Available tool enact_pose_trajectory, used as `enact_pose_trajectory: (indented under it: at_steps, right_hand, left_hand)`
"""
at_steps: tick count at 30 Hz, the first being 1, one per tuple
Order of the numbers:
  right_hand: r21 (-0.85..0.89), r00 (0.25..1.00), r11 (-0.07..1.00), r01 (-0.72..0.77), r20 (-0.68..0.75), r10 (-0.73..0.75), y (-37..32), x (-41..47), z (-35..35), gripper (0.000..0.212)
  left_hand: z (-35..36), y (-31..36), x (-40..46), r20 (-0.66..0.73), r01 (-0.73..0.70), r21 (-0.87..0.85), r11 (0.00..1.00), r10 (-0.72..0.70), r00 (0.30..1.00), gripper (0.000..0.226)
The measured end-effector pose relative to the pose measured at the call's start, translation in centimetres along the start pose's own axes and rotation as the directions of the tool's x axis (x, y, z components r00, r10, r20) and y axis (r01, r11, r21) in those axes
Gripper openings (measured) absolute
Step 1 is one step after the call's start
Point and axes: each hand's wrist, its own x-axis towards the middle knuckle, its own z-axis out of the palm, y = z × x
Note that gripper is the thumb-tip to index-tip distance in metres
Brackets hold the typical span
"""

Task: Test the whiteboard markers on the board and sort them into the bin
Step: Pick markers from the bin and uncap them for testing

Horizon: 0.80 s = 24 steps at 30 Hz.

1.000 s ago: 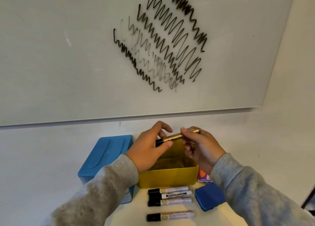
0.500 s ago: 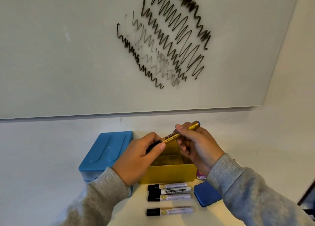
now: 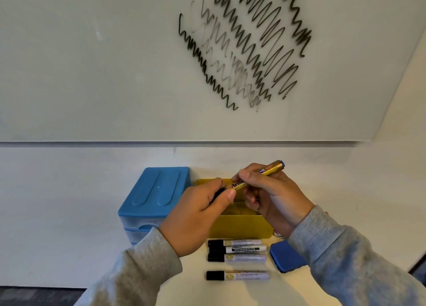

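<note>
I hold a gold whiteboard marker (image 3: 269, 169) slanted above the yellow bin (image 3: 242, 228). My right hand (image 3: 274, 195) grips its barrel. My left hand (image 3: 198, 215) pinches its black cap end between thumb and fingers. Several white markers with black caps (image 3: 237, 250) lie side by side on the table in front of the bin, one (image 3: 237, 275) a little apart and nearer me. The whiteboard (image 3: 115, 63) above carries several black and grey zigzag test lines (image 3: 242, 47).
A blue drawer box (image 3: 154, 195) stands left of the bin, against the wall. A blue eraser (image 3: 285, 256) lies right of the markers, partly under my right sleeve. The table edge runs close to me at the bottom left.
Both hands and the gold marker have stayed above the bin; the marker's far end has tipped up to the right and my left fingers have closed over the cap end.
</note>
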Motion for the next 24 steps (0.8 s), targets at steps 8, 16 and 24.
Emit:
enact_pose_trajectory:
  at_steps: [8, 16, 24]
  right_hand:
    - [-0.122, 0.997, 0.99, 0.074, -0.005, -0.076, -1.2, -0.7, -0.1, 0.022]
    - [-0.115, 0.985, 0.982, 0.146, -0.071, -0.155, -1.5, -0.7, 1.1, 0.021]
    - [-0.038, 0.973, 0.975, 0.219, -0.067, -0.221, -2.3, -1.3, 1.6, 0.029]
  left_hand:
    - [0.0, 1.4, 0.0, 0.178, 0.267, -0.497, 0.826, -0.204, 0.963, 0.035]
    - [0.2, 1.1, -0.7, 0.009, -0.089, 0.495, 0.864, 0.098, 0.995, 0.028]
    - [0.0, 3.1, -0.9, 0.006, -0.154, 0.467, 0.871, 0.171, 0.985, 0.041]
